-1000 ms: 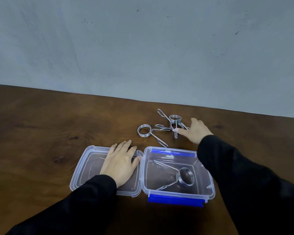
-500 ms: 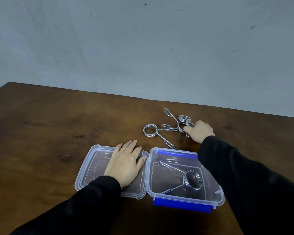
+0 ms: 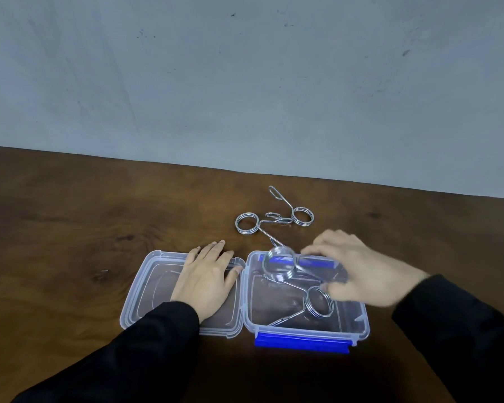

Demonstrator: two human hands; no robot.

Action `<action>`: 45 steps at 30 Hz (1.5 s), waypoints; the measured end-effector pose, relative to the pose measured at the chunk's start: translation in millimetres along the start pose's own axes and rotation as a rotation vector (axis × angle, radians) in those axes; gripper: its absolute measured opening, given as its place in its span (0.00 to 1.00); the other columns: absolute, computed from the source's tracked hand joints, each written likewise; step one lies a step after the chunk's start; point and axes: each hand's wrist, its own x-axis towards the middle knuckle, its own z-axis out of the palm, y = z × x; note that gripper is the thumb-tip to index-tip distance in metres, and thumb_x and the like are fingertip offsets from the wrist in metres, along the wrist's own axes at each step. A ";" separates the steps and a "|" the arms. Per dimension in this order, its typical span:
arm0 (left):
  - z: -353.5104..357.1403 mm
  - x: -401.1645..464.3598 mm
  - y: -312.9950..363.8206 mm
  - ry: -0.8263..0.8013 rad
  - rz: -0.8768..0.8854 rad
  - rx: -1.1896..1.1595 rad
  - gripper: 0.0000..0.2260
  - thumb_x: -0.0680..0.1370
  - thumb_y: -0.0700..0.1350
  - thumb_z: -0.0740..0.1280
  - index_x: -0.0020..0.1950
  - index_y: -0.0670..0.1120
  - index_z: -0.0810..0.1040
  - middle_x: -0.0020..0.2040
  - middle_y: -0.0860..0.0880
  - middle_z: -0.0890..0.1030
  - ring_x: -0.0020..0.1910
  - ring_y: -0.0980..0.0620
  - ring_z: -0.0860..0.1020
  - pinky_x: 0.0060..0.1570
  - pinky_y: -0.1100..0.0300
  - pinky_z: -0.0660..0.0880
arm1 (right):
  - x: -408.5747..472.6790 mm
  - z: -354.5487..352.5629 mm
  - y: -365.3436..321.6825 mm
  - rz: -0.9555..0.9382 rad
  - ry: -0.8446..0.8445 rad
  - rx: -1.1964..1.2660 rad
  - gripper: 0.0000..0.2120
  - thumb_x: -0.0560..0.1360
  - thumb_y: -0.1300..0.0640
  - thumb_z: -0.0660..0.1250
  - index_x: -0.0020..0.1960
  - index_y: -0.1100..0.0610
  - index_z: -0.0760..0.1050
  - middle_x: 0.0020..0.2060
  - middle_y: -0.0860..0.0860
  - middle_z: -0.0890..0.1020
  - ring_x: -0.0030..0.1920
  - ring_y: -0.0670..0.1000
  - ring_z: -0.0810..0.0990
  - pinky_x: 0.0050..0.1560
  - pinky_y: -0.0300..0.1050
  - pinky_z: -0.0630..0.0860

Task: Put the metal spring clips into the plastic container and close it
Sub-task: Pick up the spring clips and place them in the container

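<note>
A clear plastic container (image 3: 358, 324) with blue latches stands open on the brown table, its hinged lid (image 3: 146, 289) lying flat to the left. My left hand (image 3: 207, 274) rests flat on the lid. My right hand (image 3: 358, 271) holds a metal spring clip (image 3: 280, 264), blurred by motion, over the container's far side. One spring clip (image 3: 317, 302) lies inside the container. Two more spring clips, one at the left (image 3: 246, 223) and one at the right (image 3: 302, 216), lie on the table behind the container.
The wooden table (image 3: 70, 228) ends at a grey wall (image 3: 245, 82) behind. The container's front blue latch (image 3: 301, 343) hangs open toward me.
My right hand closed on one clip from the pile behind the container and carried it back over the container. The left hand stayed on the lid.
</note>
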 end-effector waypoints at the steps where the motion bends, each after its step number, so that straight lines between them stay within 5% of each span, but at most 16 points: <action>1: -0.3 0.1 0.2 0.000 0.002 0.000 0.26 0.79 0.61 0.48 0.66 0.51 0.76 0.71 0.48 0.73 0.70 0.50 0.68 0.71 0.49 0.59 | -2.1 9.0 -0.9 -0.005 -0.015 -0.034 0.29 0.73 0.42 0.66 0.73 0.44 0.67 0.59 0.40 0.69 0.58 0.43 0.65 0.62 0.41 0.63; 20: -0.7 -0.5 -0.9 -0.009 0.003 -0.009 0.24 0.81 0.61 0.50 0.69 0.52 0.74 0.73 0.50 0.71 0.72 0.51 0.66 0.73 0.50 0.56 | 9.8 60.6 -14.9 0.039 -0.096 -0.216 0.37 0.75 0.36 0.65 0.79 0.50 0.61 0.73 0.46 0.66 0.72 0.48 0.63 0.71 0.47 0.66; 25: 0.2 -0.1 -2.2 -0.011 -0.007 -0.014 0.24 0.81 0.62 0.50 0.69 0.53 0.74 0.73 0.50 0.70 0.72 0.51 0.65 0.73 0.50 0.54 | 14.9 40.1 -19.2 0.021 0.195 -0.092 0.32 0.75 0.31 0.56 0.67 0.51 0.77 0.59 0.45 0.79 0.58 0.45 0.74 0.60 0.47 0.76; 29: 1.4 0.3 -3.0 -0.008 -0.002 -0.014 0.24 0.81 0.62 0.50 0.69 0.53 0.74 0.73 0.50 0.71 0.72 0.52 0.65 0.73 0.50 0.55 | 56.5 22.5 -20.2 0.076 0.323 -0.015 0.22 0.78 0.41 0.64 0.65 0.53 0.79 0.56 0.46 0.80 0.50 0.42 0.74 0.56 0.41 0.74; 33: 3.3 0.7 -3.7 -0.004 -0.002 -0.019 0.24 0.81 0.62 0.50 0.68 0.52 0.74 0.73 0.49 0.71 0.72 0.51 0.66 0.72 0.50 0.55 | 120.8 20.2 -27.2 0.096 0.210 -0.025 0.23 0.79 0.47 0.67 0.71 0.54 0.73 0.64 0.49 0.77 0.53 0.49 0.79 0.51 0.41 0.70; 37: 4.9 0.9 -4.4 0.005 0.003 -0.037 0.24 0.81 0.61 0.50 0.68 0.51 0.75 0.72 0.48 0.72 0.72 0.51 0.66 0.72 0.50 0.56 | 175.4 23.8 -41.1 0.154 0.046 -0.134 0.29 0.79 0.50 0.68 0.76 0.59 0.66 0.73 0.56 0.72 0.68 0.57 0.75 0.67 0.51 0.72; 41: 4.7 2.2 -4.7 0.000 -0.006 -0.038 0.24 0.81 0.62 0.49 0.69 0.53 0.74 0.73 0.50 0.70 0.72 0.52 0.65 0.73 0.50 0.54 | 205.1 31.3 -41.5 0.300 -0.120 -0.225 0.30 0.78 0.50 0.70 0.75 0.59 0.65 0.69 0.58 0.76 0.64 0.60 0.78 0.63 0.53 0.77; 45: 6.1 2.5 -5.0 0.008 -0.008 -0.040 0.24 0.81 0.62 0.50 0.68 0.52 0.74 0.72 0.50 0.71 0.72 0.51 0.66 0.72 0.50 0.55 | 212.3 42.6 -37.7 0.285 -0.059 -0.294 0.28 0.76 0.50 0.73 0.73 0.55 0.68 0.64 0.58 0.77 0.57 0.59 0.81 0.55 0.52 0.81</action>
